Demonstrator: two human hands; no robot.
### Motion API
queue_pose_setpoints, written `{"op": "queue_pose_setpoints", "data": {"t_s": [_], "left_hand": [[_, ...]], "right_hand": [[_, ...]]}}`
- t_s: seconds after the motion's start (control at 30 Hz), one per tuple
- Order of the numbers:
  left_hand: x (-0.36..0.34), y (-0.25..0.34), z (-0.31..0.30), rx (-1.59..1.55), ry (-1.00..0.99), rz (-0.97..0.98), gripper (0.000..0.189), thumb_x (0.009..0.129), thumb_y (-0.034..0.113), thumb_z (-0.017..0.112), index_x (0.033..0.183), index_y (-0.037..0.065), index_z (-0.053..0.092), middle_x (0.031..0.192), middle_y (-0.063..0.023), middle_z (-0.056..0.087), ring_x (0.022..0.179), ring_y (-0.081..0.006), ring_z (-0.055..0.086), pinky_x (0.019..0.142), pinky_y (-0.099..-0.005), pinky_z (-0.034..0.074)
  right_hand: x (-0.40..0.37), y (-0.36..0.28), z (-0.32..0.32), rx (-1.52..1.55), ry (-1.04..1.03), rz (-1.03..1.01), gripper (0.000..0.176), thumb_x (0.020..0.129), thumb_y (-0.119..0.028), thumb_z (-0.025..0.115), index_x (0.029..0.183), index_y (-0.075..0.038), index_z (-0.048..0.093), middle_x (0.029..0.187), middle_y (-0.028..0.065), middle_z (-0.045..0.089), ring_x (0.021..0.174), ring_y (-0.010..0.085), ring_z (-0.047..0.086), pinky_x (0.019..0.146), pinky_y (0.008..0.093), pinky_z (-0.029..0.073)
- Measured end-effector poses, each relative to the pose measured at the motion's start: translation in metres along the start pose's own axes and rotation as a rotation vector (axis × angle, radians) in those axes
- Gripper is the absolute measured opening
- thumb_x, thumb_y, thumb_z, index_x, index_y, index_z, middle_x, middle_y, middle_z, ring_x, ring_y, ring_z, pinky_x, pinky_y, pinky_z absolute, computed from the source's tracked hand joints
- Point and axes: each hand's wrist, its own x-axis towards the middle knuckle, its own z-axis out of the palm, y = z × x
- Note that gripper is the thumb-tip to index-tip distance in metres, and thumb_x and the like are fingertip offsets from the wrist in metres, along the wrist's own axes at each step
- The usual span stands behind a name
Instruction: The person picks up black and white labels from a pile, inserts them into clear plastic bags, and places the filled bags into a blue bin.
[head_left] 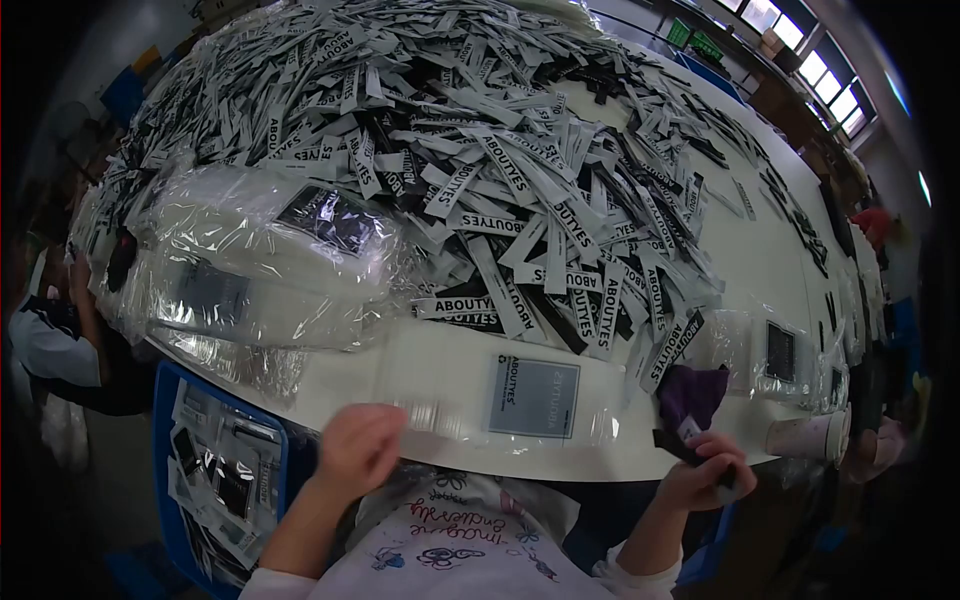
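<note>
My right hand [712, 470] is closed on a dark strip [678, 446] at the table's front right edge. A crumpled purple cloth piece [692, 396] with a small white tag stands just above these fingers. My left hand [362, 450] is slightly blurred, its fingers curled together at the front edge, with nothing showing in it. Right beside it on the table lies a clear plastic bag [532, 396] with a grey printed panel marked ABOUTYES.
A large heap of printed ABOUTYES strips [500, 170] covers the white table [740, 235]. Stacked clear bags [270, 260] lie at left, more bags [750, 350] at right beside a cup [808, 436]. A blue bin [163, 450] stands below left. Other people are at both sides.
</note>
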Motion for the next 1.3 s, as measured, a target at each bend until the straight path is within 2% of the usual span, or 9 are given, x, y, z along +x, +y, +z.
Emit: {"op": "queue_pose_setpoints", "data": {"t_s": [0.13,0.33,0.63,0.8,0.83,0.97,1.03,1.13,1.3], "left_hand": [[0.059,0.057,0.080,-0.005,-0.389,0.311,0.044,0.073,0.019,0.065,0.113,0.006,0.053,0.124,-0.0099,0.048,0.116,-0.0241,0.045,0.094,-0.0367,0.039],[0.049,0.043,0.105,0.069,-0.495,0.307,0.046,0.079,0.023,0.058,0.119,0.004,0.047,0.130,-0.0126,0.041,0.124,-0.0259,0.035,0.101,-0.0404,0.029],[0.054,0.066,0.081,-0.098,-0.356,0.055,0.041,0.079,0.013,0.056,0.118,0.002,0.049,0.126,-0.0131,0.046,0.120,-0.0273,0.040,0.098,-0.0432,0.031],[0.041,0.085,0.066,0.170,-0.398,0.221,0.042,0.075,0.014,0.060,0.115,0.002,0.052,0.121,-0.0103,0.050,0.116,-0.0241,0.045,0.096,-0.0404,0.033],[0.037,0.086,0.064,0.201,-0.490,0.270,0.042,0.073,0.014,0.060,0.113,0.002,0.053,0.119,-0.0089,0.052,0.114,-0.0230,0.046,0.095,-0.0394,0.034],[0.019,0.069,0.057,0.192,-0.519,0.344,0.059,0.068,0.026,0.067,0.121,0.008,0.048,0.128,-0.0145,0.043,0.118,-0.0311,0.040,0.097,-0.0458,0.030],[0.024,0.078,0.052,-0.084,-0.156,0.141,0.071,0.064,0.039,0.068,0.127,0.017,0.042,0.133,-0.0205,0.033,0.120,-0.0384,0.033,0.098,-0.0535,0.025],[0.031,0.064,0.054,-0.103,-0.155,0.161,0.088,0.055,0.044,0.072,0.132,0.024,0.033,0.135,-0.0230,0.026,0.120,-0.0412,0.030,0.098,-0.0575,0.021],[0.025,0.068,0.041,0.148,-0.124,0.299,0.087,0.057,0.038,0.073,0.132,0.023,0.032,0.132,-0.0202,0.031,0.112,-0.0357,0.038,0.091,-0.0495,0.031]], "right_hand": [[-0.067,0.008,0.002,-0.100,-0.304,0.513,0.013,0.090,-0.011,0.045,0.090,0.001,0.039,0.065,0.0131,0.053,0.052,0.0201,0.055,0.047,0.0279,0.045],[-0.077,-0.012,-0.014,-0.085,-0.151,0.275,0.012,0.089,-0.011,0.047,0.084,0.000,0.045,0.062,0.0096,0.052,0.048,0.0143,0.048,0.045,0.0225,0.039],[-0.064,-0.021,-0.013,0.175,0.002,1.162,0.040,0.091,-0.043,0.042,0.069,-0.010,0.032,0.053,-0.0018,0.032,0.037,0.0062,0.031,0.033,0.0214,0.018],[-0.046,-0.042,0.009,0.229,-0.181,1.326,0.030,0.078,-0.011,0.064,0.072,-0.010,0.034,0.060,-0.0006,0.041,0.039,0.0058,0.036,0.032,0.0195,0.026],[-0.038,-0.053,0.013,0.284,-0.213,1.415,0.031,0.070,0.001,0.068,0.083,-0.007,0.042,0.065,-0.0039,0.045,0.059,0.0042,0.043,0.053,0.0150,0.035],[-0.043,-0.061,0.026,0.172,-0.366,1.239,0.036,0.069,0.001,0.067,0.095,-0.005,0.044,0.077,0.0032,0.058,0.065,0.0039,0.051,0.054,0.0157,0.039],[-0.029,-0.077,0.044,0.346,-0.401,1.286,0.051,0.068,0.000,0.068,0.112,-0.004,0.041,0.084,0.0078,0.062,0.073,0.0076,0.057,0.059,0.0185,0.043],[-0.039,-0.088,0.046,0.306,-0.872,0.700,0.036,0.070,-0.006,0.069,0.102,-0.001,0.055,0.081,0.0116,0.062,0.070,0.0136,0.061,0.062,0.0236,0.047],[-0.036,-0.086,0.048,0.142,-0.868,1.043,0.028,0.069,-0.005,0.070,0.094,0.000,0.059,0.080,0.0118,0.062,0.068,0.0198,0.062,0.061,0.0272,0.048]]}}
